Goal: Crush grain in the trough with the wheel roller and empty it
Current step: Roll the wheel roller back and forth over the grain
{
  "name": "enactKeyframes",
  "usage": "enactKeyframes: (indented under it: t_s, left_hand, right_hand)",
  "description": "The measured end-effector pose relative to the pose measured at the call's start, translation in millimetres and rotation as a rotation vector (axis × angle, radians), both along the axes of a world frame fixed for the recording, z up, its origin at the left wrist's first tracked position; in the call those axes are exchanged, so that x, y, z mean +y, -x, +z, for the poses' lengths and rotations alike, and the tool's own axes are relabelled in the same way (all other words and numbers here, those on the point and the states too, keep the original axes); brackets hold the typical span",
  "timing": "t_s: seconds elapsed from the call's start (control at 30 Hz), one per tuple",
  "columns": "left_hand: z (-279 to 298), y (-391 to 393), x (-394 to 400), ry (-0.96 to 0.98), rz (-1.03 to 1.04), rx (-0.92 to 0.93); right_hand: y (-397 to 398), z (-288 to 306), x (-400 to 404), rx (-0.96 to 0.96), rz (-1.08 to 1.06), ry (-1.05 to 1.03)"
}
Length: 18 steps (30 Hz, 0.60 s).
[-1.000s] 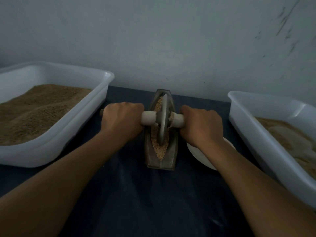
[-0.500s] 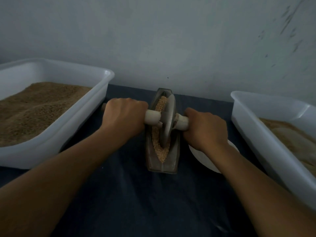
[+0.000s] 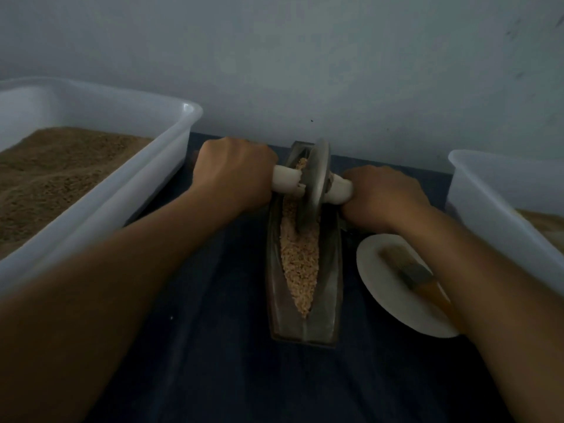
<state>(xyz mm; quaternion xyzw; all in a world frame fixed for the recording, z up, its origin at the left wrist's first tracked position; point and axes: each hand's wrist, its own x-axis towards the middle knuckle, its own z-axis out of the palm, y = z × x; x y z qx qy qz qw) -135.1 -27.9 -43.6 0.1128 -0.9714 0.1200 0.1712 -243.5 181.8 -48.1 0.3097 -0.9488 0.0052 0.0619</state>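
While both hands grip axle, wheel roller [image 3: 314,184] sits near trough [image 3: 305,328] far edge; tubs flank

Both forearms are bare up to the frame edge, with no sleeve showing; the left hand [image 3: 235,172] and right hand [image 3: 386,196] wear nothing.

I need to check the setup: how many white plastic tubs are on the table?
2. One tub stands at the left, filled with brown grain. The other tub stands at the right edge, only partly in view. More could be outside the picture.
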Motion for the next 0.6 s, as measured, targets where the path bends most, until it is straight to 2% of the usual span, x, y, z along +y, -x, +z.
enactKeyframes:
  t_s: [0.17,0.33,0.6]
  left_hand:
    - [3.4,17.9,-7.8,0.031,-0.025,-0.027]
    - [1.9,20.2,-9.6,0.035,-0.030,-0.023]
    - [-2.1,3.3,0.9,0.041,-0.029,0.063]
  right_hand:
    - [18.6,6.5,-8.6,-0.174,0.028,-0.025]
    - [24.2,10.1,-12.8,-0.197,0.039,-0.047]
    - [-2.2,-5.4,-0.5,0.101,-0.014,0.091]
